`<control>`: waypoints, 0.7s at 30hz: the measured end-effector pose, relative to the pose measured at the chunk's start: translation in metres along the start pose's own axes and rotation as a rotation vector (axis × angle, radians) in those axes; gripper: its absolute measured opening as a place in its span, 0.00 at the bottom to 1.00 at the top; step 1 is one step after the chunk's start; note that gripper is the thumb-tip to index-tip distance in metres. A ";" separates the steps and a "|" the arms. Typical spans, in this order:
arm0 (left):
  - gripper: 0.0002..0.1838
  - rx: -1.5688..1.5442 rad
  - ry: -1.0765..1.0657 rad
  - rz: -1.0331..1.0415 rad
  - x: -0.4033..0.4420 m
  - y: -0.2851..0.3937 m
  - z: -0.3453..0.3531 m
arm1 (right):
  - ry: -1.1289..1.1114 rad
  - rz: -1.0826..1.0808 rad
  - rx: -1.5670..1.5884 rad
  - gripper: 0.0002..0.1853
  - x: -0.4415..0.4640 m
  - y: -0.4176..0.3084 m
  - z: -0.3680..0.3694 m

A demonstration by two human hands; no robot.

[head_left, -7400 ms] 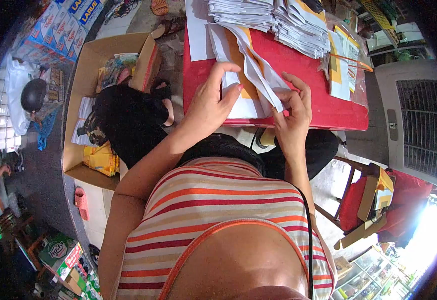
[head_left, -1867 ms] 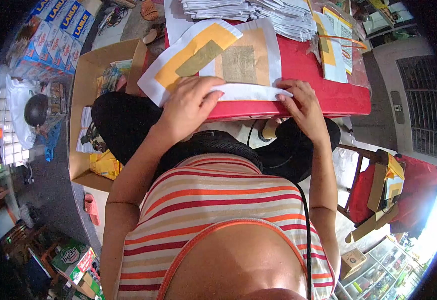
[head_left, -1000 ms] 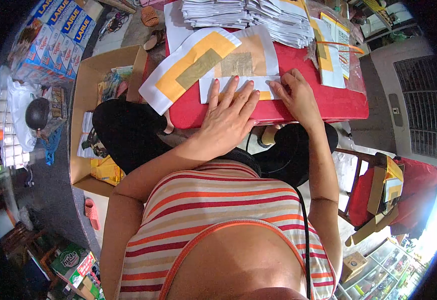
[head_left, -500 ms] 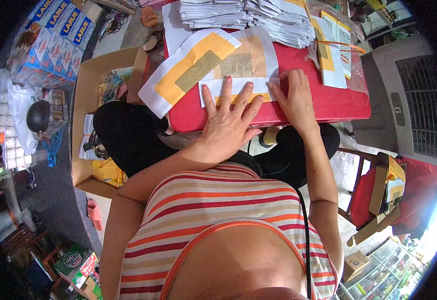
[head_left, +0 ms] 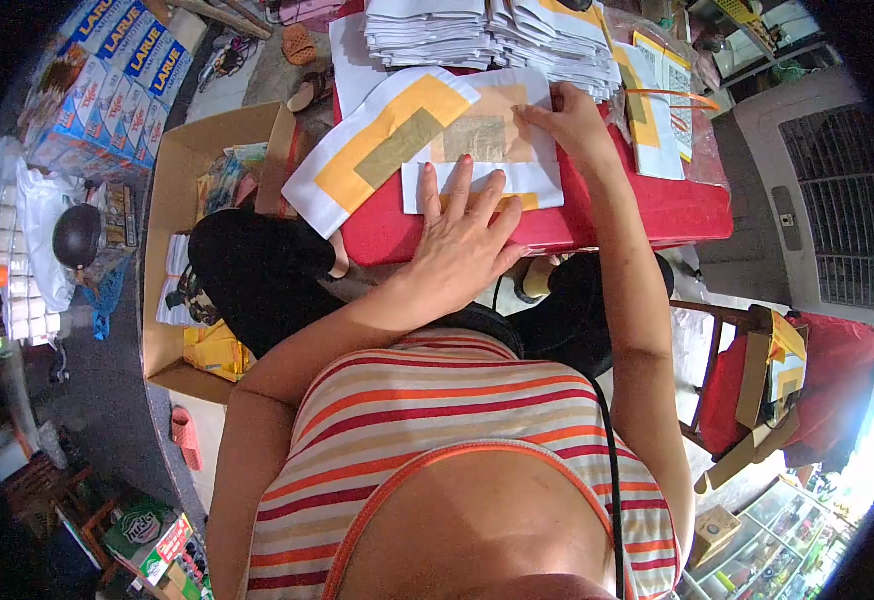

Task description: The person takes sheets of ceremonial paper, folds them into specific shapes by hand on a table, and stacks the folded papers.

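A white sheet of paper point(head_left: 527, 92) with a tan-and-olive patch lies on a red table point(head_left: 647, 205), its lower edge folded up in a white strip with a yellow band. My left hand point(head_left: 465, 228) rests flat on that fold, fingers spread. At the sheet's right edge is my right hand point(head_left: 579, 128), fingers curled and thumb over the paper; the fingertips are partly hidden. Beside it on the left, a long white strip point(head_left: 309, 205) with a yellow band and olive rectangle slants over the sheet's corner.
Stacks of folded white paper point(head_left: 427, 40) stand at the table's back. A banded bundle point(head_left: 657, 130) lies to the right. An open cardboard box point(head_left: 172, 165) with papers stands left of my knee. A smaller box point(head_left: 747, 400) sits on the right.
My right hand has moved up and slightly left, from the folded strip to the sheet's upper right edge. My left hand stays on the fold, shifted slightly down in view.
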State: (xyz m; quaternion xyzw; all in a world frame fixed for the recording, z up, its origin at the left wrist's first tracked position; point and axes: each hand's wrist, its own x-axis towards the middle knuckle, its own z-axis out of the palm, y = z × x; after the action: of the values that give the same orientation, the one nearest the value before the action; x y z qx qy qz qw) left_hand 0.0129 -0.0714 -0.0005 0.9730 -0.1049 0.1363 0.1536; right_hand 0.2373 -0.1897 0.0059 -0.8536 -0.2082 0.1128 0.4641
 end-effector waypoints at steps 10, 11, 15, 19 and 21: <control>0.15 -0.268 0.038 0.107 0.022 -0.004 -0.008 | 0.053 0.139 0.139 0.19 -0.102 0.009 -0.046; 0.13 -0.315 -0.020 0.084 0.027 -0.005 -0.006 | 0.081 0.130 0.147 0.19 -0.114 0.009 -0.047; 0.12 -0.158 0.049 0.234 0.054 -0.016 0.005 | 0.182 0.099 -0.063 0.20 -0.137 0.005 -0.044; 0.20 -0.110 0.076 0.265 0.072 -0.024 0.016 | 0.213 0.072 -0.186 0.18 -0.145 -0.013 -0.041; 0.21 -0.104 0.049 0.242 0.077 -0.025 0.018 | 0.215 0.035 -0.202 0.18 -0.146 -0.006 -0.041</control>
State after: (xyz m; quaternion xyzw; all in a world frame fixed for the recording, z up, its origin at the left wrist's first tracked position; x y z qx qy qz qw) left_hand 0.0961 -0.0663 -0.0012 0.9403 -0.2248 0.1721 0.1888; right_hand 0.1222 -0.2843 0.0332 -0.9066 -0.1527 0.0073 0.3934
